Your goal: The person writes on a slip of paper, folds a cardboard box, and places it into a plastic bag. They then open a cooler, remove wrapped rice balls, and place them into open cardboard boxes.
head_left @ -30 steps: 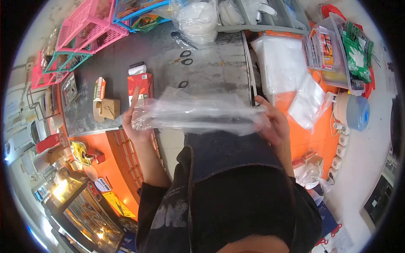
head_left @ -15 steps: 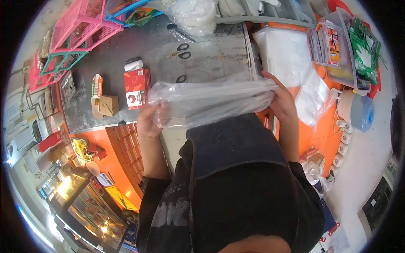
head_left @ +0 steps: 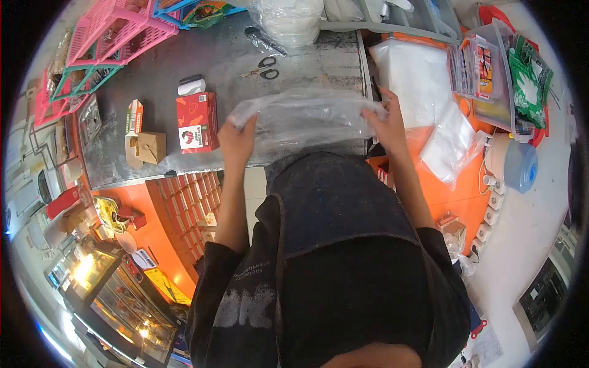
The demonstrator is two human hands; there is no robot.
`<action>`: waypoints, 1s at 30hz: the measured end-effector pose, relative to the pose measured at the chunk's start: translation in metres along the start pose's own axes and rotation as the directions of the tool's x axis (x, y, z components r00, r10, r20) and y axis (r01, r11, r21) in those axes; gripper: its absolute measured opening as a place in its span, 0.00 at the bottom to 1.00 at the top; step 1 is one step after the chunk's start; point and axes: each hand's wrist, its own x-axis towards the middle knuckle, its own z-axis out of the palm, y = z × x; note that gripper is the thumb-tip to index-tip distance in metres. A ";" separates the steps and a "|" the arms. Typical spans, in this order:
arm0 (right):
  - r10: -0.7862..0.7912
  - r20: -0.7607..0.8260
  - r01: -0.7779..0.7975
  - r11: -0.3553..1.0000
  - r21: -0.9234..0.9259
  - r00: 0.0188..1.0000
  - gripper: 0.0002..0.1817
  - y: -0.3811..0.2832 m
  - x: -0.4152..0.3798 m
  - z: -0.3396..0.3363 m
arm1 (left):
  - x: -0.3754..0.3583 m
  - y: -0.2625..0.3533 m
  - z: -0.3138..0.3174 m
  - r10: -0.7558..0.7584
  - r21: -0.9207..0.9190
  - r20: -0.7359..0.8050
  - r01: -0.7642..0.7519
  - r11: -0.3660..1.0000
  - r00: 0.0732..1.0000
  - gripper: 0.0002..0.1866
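Note:
A clear plastic bag is stretched sideways over the front part of the dark metal table. My left hand grips its left end, thumb and fingers closed on the film. At the other end, my right hand pinches the plastic near the table's right edge. Scissors with black handles lie just beyond the bag. To the left of my left hand stands a red box, close to a small brown carton.
White plastic sheets or bags lie in stacks on the orange surface at right. A clear bin and a blue-capped water jug stand farther right. Pink baskets line the far left; a grey divided tray is at the back.
Both hands have moved forward, away from my body, carrying the bag farther over the table. The gap between my hands has narrowed a little. The view has shifted slightly.

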 end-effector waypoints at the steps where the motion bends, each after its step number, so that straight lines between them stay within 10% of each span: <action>1: 0.000 -0.001 0.000 1.000 -0.004 1.000 0.34 0.001 0.000 0.006 | 0.001 -0.014 0.019 -0.001 -0.003 0.001 0.001 1.000 1.000 0.21; 3: -0.591 -0.239 0.385 0.730 -0.564 0.770 0.31 -0.003 0.000 0.023 | 0.001 -0.045 0.057 -0.213 -0.339 0.254 0.293 0.894 0.944 0.19; 6: -0.793 0.115 0.661 0.407 -0.630 0.598 0.27 -0.023 -0.013 0.044 | -0.003 -0.025 0.071 -0.275 -0.421 0.372 0.425 0.801 0.887 0.22; 12: -0.933 0.237 0.858 0.125 -0.498 0.273 0.16 -0.029 -0.017 0.063 | 0.010 -0.020 0.073 -0.246 -0.471 0.375 0.412 0.780 0.894 0.23; 15: -0.704 0.622 0.931 0.164 -0.326 0.342 0.14 -0.018 -0.012 0.071 | 0.013 -0.020 0.069 -0.236 -0.404 0.400 0.402 0.822 0.886 0.25; 16: -0.703 0.623 0.930 0.164 -0.328 0.344 0.14 -0.002 -0.002 0.074 | 0.017 -0.024 0.070 -0.235 -0.405 0.402 0.402 0.821 0.885 0.25; 18: -0.201 0.499 0.513 0.579 -0.634 0.843 0.21 0.040 0.028 0.079 | 0.024 -0.041 0.075 -0.326 -0.359 0.520 0.549 0.755 0.789 0.27; 22: -0.099 0.403 0.404 0.431 -0.807 0.910 0.36 0.054 0.040 0.068 | 0.025 -0.053 0.075 -0.348 -0.452 0.446 0.543 0.708 0.824 0.23; 24: -0.064 0.445 0.446 0.244 -0.861 0.893 0.51 0.032 0.030 0.066 | 0.011 -0.032 0.077 0.046 -0.013 -0.334 -0.054 0.998 0.941 0.18; 27: 0.018 0.456 0.445 0.196 -0.874 0.890 0.55 0.032 0.030 0.073 | -0.002 0.017 0.071 0.391 0.236 -0.460 -0.315 0.919 0.797 0.18; 28: 0.020 0.457 0.445 0.194 -0.874 0.889 0.55 0.033 0.030 0.074 | -0.003 0.018 0.082 0.389 0.234 -0.460 -0.313 0.920 0.798 0.18; 30: -0.036 0.506 0.493 0.296 -0.818 0.862 0.53 0.035 0.032 0.080 | -0.002 0.004 0.111 0.706 -0.007 0.278 -0.734 0.679 0.651 0.20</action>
